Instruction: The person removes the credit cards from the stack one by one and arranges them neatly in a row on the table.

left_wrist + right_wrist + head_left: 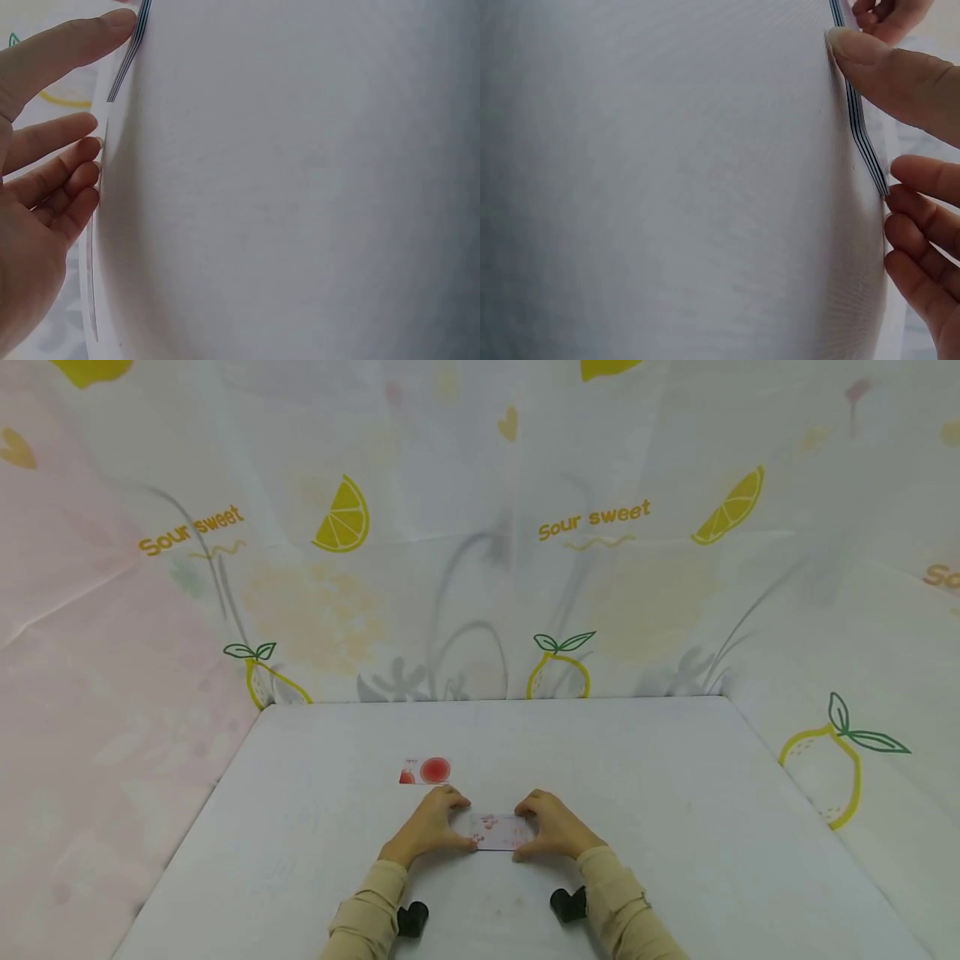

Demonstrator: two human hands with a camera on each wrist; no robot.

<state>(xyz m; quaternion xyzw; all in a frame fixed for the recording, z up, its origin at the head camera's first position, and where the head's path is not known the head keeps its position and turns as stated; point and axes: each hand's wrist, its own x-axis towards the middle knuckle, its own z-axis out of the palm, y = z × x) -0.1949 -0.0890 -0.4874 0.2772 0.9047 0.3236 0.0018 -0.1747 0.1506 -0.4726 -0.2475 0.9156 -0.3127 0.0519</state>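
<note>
Card stack (pixel 497 832), white, red-patterned

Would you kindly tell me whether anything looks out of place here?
Nothing looks clearly damaged. The one oddity: a red-disc card lies beyond the left hand, apart from the stack of cards between that hand and the right hand.

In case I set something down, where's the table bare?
Right of the right grip, to the table's right edge; left of the red card, to the left edge. Crowded: the middle, where the left grip and right grip flank the stack.
</note>
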